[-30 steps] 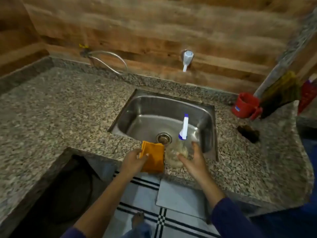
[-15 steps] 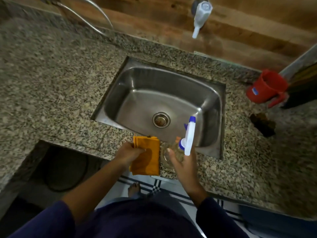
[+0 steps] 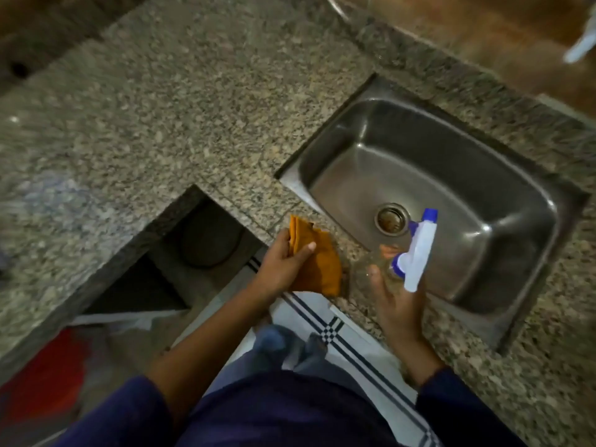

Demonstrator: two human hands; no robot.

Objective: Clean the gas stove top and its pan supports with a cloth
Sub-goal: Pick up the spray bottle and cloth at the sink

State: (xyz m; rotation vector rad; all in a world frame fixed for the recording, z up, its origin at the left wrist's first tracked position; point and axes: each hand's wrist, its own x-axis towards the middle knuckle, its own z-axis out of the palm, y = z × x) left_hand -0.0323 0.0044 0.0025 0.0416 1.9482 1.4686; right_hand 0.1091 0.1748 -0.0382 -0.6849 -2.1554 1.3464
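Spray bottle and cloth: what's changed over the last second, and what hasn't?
A second ago the right hand was just reaching the spray bottle standing on the countertop; it has since closed its grip on it and holds it tilted at the steel sink edge. The camera swung left and down, so the red mug left the view. Unchanged: the left hand still grips the orange cloth.

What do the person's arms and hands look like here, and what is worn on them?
Both hands are bare: the left hand and the right hand have no gloves, and no rings or watch can be made out. The forearms are uncovered. Dark navy blue sleeves, the left sleeve and the right sleeve, are pushed up and begin only near the elbows. No pattern or marking is visible on the fabric.
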